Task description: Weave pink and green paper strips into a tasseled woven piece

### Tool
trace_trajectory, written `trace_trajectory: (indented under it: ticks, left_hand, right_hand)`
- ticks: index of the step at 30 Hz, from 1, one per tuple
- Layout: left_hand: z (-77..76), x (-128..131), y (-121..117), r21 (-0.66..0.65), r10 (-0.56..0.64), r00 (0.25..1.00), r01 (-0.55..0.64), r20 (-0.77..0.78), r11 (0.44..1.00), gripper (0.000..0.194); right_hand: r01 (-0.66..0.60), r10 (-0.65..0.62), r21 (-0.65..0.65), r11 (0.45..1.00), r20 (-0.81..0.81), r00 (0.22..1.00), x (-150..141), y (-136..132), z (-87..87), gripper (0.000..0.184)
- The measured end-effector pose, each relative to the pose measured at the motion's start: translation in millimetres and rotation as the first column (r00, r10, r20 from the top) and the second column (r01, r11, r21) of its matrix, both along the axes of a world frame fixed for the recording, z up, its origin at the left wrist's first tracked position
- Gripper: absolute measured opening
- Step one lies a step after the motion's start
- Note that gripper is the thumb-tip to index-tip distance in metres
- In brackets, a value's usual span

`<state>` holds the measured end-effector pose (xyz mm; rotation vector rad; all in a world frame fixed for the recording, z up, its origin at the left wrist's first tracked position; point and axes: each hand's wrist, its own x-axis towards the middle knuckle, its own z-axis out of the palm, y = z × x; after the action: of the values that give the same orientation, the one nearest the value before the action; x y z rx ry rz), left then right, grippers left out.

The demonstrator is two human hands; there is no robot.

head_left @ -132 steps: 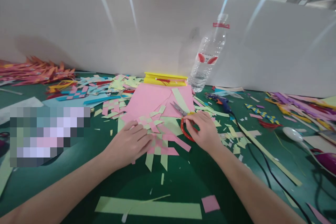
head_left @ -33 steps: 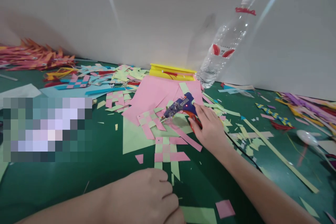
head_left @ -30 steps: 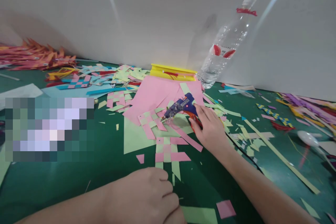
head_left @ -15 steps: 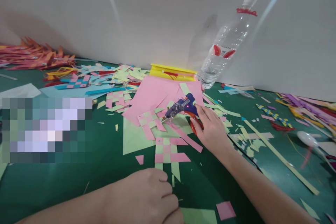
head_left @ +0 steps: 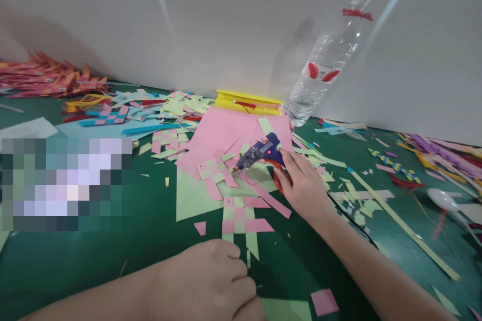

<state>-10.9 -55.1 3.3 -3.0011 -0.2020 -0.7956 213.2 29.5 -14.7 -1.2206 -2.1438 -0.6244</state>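
Observation:
My right hand (head_left: 303,185) is closed round the handle of a blue hot-glue gun (head_left: 259,151). Its nozzle points left and down at a small woven pink-and-green paper piece (head_left: 213,172), and a red light shows on its body. Red-handled scissors (head_left: 277,181) lie under that hand. A second woven pink-and-green square (head_left: 241,213) lies nearer me on the green table (head_left: 150,246). My left hand (head_left: 211,281) rests at the near edge, fingers curled into a fist beside a pale green paper sheet (head_left: 288,309); what it holds, if anything, is hidden.
Pink paper sheets (head_left: 222,133) and a yellow box (head_left: 248,102) lie behind the work. A clear water bottle (head_left: 326,57) leans on the white wall. Paper strips and scraps litter both sides, and the gun's black cord (head_left: 354,220) runs right.
Since 4.4 s ago my right hand left the scissors and took up the glue gun, and my left hand drew back to the near edge. Over the last second hardly anything moved.

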Motion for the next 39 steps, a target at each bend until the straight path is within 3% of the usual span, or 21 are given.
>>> trace_trajectory:
  ticks: [27, 39]
  left_hand:
    - [1.3, 0.1, -0.2, 0.003, 0.011, 1.000, -0.011, 0.022, 1.000, 0.030]
    - [4.7, 0.5, -0.1, -0.004, 0.026, 0.999, -0.025, 0.033, 1.000, 0.034]
  right_hand:
    - [-0.034, 0.032, 0.062, 0.998, 0.029, 0.999, 0.1, 0.6, 1.4, 0.034]
    - [-0.018, 0.018, 0.056, 0.998, 0.002, 1.000, 0.6, 1.9, -1.2, 0.042]
